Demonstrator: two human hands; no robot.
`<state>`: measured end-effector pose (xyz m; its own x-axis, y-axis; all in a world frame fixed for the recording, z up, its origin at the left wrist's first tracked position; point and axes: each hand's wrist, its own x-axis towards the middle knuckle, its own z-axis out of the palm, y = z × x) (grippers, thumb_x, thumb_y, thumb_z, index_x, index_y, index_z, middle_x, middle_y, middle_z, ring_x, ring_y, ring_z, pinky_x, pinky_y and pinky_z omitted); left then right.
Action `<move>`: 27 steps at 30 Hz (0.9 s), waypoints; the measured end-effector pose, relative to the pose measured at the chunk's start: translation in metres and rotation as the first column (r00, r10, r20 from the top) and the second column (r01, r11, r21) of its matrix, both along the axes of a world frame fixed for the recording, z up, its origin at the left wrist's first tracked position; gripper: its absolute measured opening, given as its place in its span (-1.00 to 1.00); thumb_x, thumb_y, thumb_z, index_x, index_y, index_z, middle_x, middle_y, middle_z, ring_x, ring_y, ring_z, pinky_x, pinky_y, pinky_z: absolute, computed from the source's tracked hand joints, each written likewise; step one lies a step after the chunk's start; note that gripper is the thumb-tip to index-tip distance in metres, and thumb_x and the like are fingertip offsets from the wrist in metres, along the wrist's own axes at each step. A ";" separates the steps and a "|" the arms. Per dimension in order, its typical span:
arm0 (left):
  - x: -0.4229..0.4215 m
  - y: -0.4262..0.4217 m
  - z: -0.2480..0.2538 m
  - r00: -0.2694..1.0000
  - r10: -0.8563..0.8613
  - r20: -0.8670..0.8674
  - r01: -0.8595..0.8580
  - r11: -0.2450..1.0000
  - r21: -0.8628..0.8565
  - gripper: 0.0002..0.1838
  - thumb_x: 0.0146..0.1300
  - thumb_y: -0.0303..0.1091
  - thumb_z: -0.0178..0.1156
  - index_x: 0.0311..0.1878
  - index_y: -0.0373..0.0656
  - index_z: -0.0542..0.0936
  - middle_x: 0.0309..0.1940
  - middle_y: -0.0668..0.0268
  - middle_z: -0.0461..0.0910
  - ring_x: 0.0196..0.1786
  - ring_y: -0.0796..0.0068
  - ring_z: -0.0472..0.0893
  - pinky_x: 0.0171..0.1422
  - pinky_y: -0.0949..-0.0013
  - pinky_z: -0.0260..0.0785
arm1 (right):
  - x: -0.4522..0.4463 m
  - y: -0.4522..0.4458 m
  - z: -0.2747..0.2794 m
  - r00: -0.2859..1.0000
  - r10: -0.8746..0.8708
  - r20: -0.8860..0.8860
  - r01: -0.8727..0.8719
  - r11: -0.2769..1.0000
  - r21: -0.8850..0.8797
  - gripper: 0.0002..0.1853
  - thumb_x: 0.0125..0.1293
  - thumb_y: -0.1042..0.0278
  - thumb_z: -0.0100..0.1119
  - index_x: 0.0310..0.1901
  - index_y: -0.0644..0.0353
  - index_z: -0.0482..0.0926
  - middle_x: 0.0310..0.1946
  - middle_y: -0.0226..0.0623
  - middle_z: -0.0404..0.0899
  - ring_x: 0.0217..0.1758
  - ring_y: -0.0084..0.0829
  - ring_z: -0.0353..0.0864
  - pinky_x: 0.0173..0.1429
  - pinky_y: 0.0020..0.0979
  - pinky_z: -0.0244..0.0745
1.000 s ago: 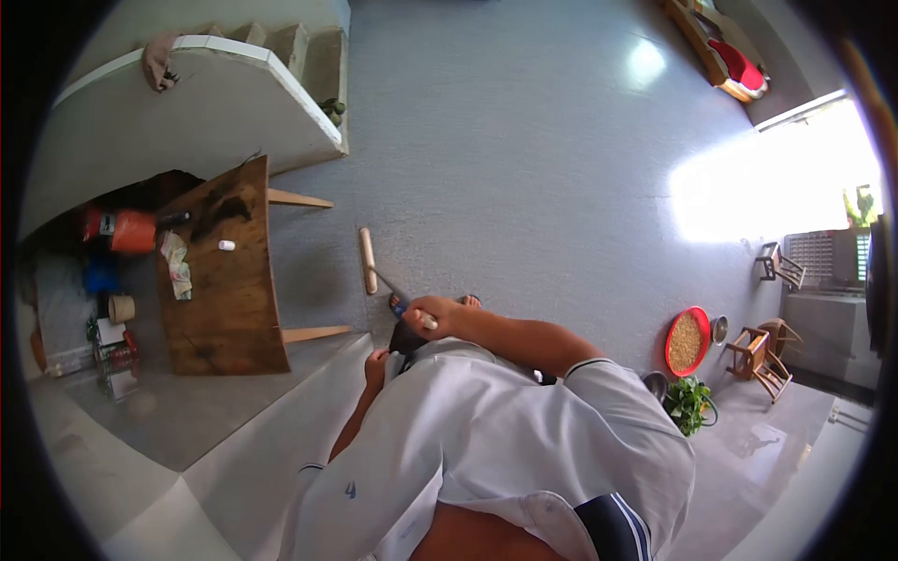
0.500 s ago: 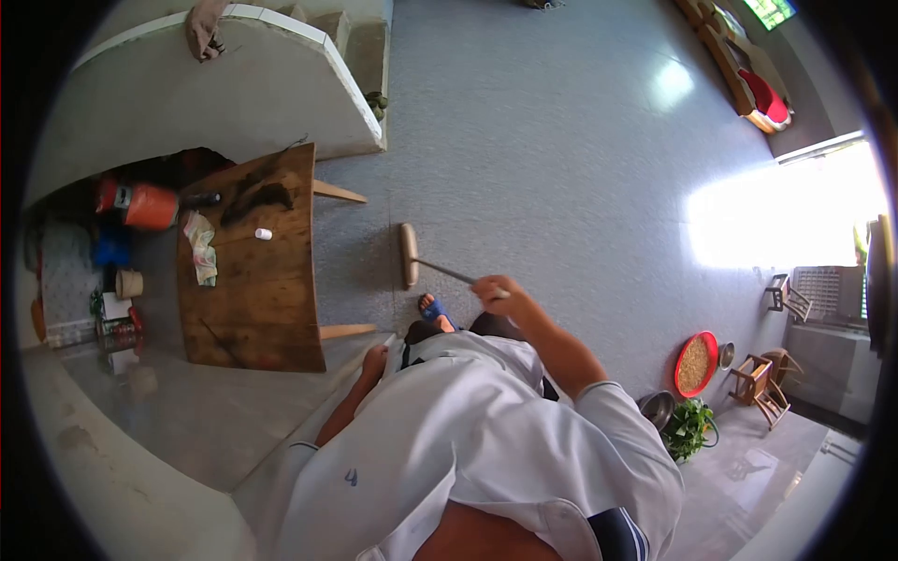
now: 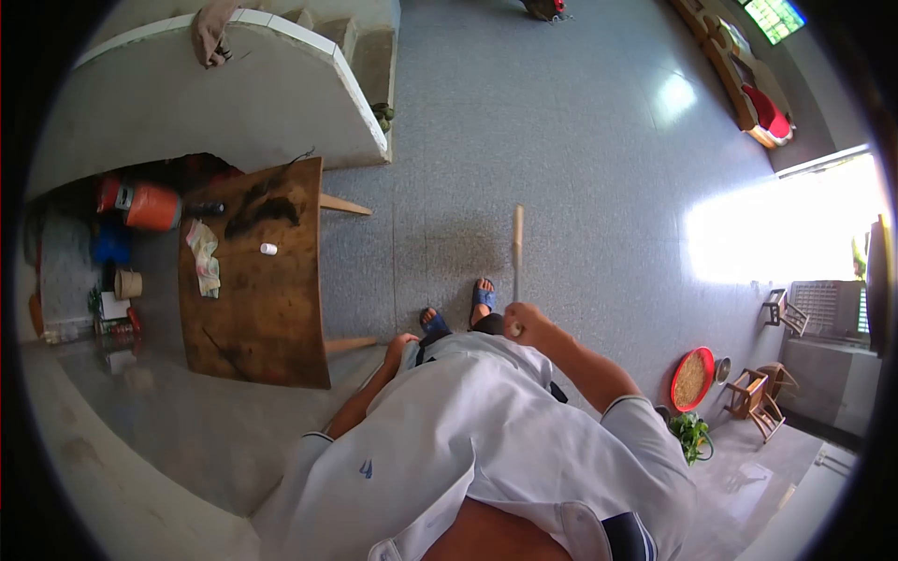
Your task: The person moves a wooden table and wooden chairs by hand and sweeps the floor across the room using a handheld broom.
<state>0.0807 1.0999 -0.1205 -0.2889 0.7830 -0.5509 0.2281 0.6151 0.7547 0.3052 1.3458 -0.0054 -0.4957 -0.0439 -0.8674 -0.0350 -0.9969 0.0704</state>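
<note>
My right hand point(image 3: 526, 323) is closed around the grey handle of a broom-like tool. Its narrow beige head point(image 3: 518, 226) reaches out ahead of me over the grey floor, though I cannot tell exactly what kind of tool it is. Close against my left hip, by the hem of the light shirt point(image 3: 449, 402), is my left hand point(image 3: 402, 348); its fingers look curled, and anything in them is hidden. Both feet, in blue sandals point(image 3: 483, 294), show just beyond the shirt.
A wooden table point(image 3: 271, 327) to the left bears a cloth point(image 3: 204, 257) and a small white bottle point(image 3: 268, 249). At right are a red basin of grain point(image 3: 691, 379), a leafy plant point(image 3: 690, 435) and small wooden chairs point(image 3: 754, 397). Stairs point(image 3: 369, 70) rise behind a low wall.
The tool's head has swung from left to right and now points straight ahead. My right hand moved slightly right and nearer my body; my left hand moved inward. A second sandalled foot now shows.
</note>
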 end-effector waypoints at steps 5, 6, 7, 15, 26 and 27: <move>0.001 -0.013 0.019 0.986 0.021 -0.164 -0.026 0.999 -0.030 -0.77 -0.06 -0.28 0.00 -0.41 -0.24 0.51 -0.45 0.11 0.50 -0.36 0.26 0.50 -0.25 0.34 0.28 | -0.051 0.013 0.000 0.988 0.043 -0.147 -0.055 0.996 -0.074 -0.76 0.08 0.45 -0.13 -0.71 0.10 0.20 -0.83 -0.55 0.16 -0.87 -0.70 0.12 -0.83 -0.68 -0.01; 0.002 -0.016 0.022 0.976 -0.004 -0.219 -0.035 0.984 -0.173 -0.76 -0.06 -0.28 -0.01 -0.42 -0.25 0.51 -0.45 0.07 0.49 -0.36 0.19 0.49 -0.26 0.30 0.28 | -0.066 0.017 0.000 0.984 0.052 -0.172 -0.071 0.991 -0.110 -0.77 0.09 0.45 -0.14 -0.69 0.11 0.20 -0.83 -0.56 0.16 -0.87 -0.70 0.11 -0.84 -0.68 -0.01; 0.004 -0.019 0.025 0.976 -0.005 -0.217 -0.033 0.985 -0.170 -0.76 -0.06 -0.28 -0.01 -0.42 -0.25 0.51 -0.45 0.07 0.49 -0.36 0.19 0.49 -0.26 0.30 0.28 | -0.083 0.020 -0.001 0.979 0.056 -0.196 -0.086 0.986 -0.146 -0.78 0.10 0.45 -0.15 -0.68 0.12 0.20 -0.83 -0.56 0.15 -0.87 -0.71 0.11 -0.84 -0.69 -0.01; 0.017 -0.037 0.026 0.949 0.006 -0.317 -0.079 0.973 -0.217 -0.73 -0.07 -0.24 0.00 -0.41 -0.27 0.51 -0.48 0.03 0.48 -0.36 0.11 0.47 -0.28 0.24 0.26 | -0.172 0.044 -0.076 0.954 0.007 -0.299 -0.096 0.954 -0.283 -0.76 0.11 0.42 -0.22 -0.69 0.08 0.14 -0.85 -0.55 0.12 -0.87 -0.71 0.08 -0.82 -0.67 -0.01; 0.004 0.018 -0.047 0.967 0.046 -0.249 -0.087 0.983 -0.159 -0.73 -0.07 -0.23 0.02 -0.40 -0.25 0.51 -0.44 0.06 0.49 -0.33 0.16 0.48 -0.27 0.27 0.28 | 0.080 0.161 -0.040 0.965 -0.234 -0.114 0.196 0.941 -0.276 -0.83 0.20 0.38 -0.32 -0.39 0.32 0.19 -0.82 -0.52 0.15 -0.86 -0.71 0.14 -0.87 -0.73 0.03; 0.004 0.031 -0.042 0.968 0.047 -0.246 -0.089 0.983 -0.163 -0.73 -0.07 -0.23 0.02 -0.40 -0.24 0.51 -0.44 0.07 0.49 -0.33 0.17 0.48 -0.27 0.27 0.28 | 0.100 0.166 -0.034 0.971 -0.228 -0.066 0.210 0.955 -0.210 -0.83 0.20 0.38 -0.33 -0.37 0.32 0.20 -0.82 -0.53 0.14 -0.86 -0.71 0.14 -0.87 -0.73 0.03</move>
<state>0.0842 1.1312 -0.1624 -0.4784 0.6566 -0.5831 0.3423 0.7510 0.5647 0.4053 1.5116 -0.0391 -0.5868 -0.0937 -0.8043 -0.2353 -0.9307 0.2801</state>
